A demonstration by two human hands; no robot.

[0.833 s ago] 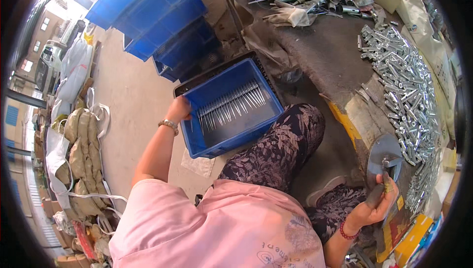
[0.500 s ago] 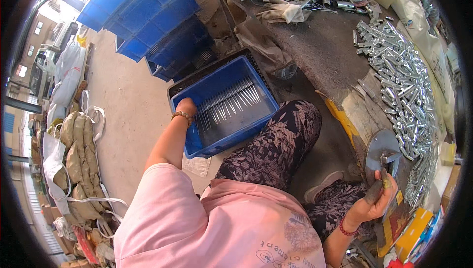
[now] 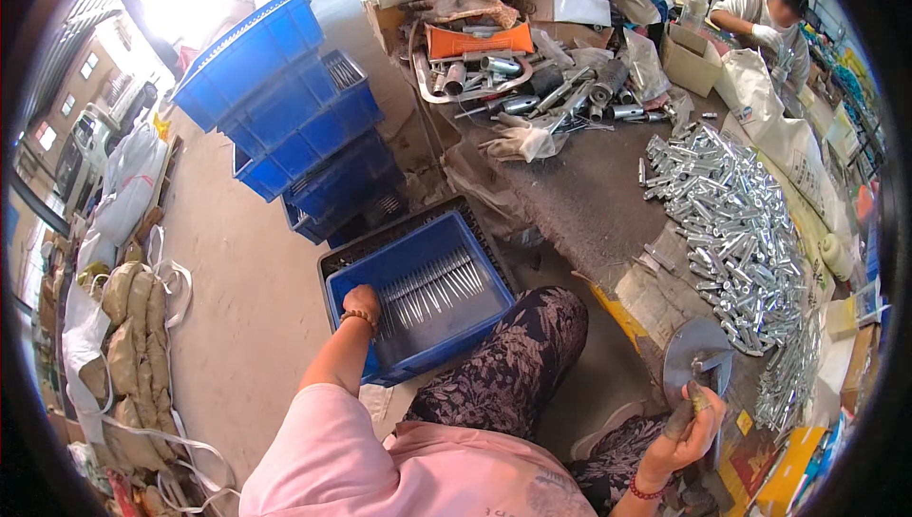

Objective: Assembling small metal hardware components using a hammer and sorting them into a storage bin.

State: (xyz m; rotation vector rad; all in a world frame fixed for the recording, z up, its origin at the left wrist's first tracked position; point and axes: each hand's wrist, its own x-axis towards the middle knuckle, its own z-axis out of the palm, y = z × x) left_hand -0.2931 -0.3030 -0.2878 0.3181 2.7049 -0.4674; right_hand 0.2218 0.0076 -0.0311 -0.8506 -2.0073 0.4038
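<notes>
Rods (image 3: 432,291) lie side by side in a slanting row inside the blue bin (image 3: 439,354), all turned much the same way, probably so that they stay neat and easy to count. The person's left hand (image 3: 361,304) is down in the bin's left end, just beside the row; the fingers are hidden from where I stand, so I cannot tell whether they grasp a rod or have released one. The bin sits in a black tray (image 3: 344,257) in front of the person, close by the knee (image 3: 551,317), which seems to keep it within easy reach. Off to the right, the right hand (image 3: 698,424) is raised to a round metal disc (image 3: 680,354) at the table's near edge, fingers bent, thumb and forefinger drawn in by its bracket (image 3: 711,363); I cannot tell whether they pinch anything. Loose sleeves (image 3: 727,241) are heaped on the table (image 3: 594,184) beyond the disc, with thin pins (image 3: 787,379) nearer, apparently so that the right arm need not stretch. Crates (image 3: 275,89) stand stacked at far left, likely to save floor. At far right, a co-worker (image 3: 796,28) in white gloves bends over something too small to make out.
</notes>
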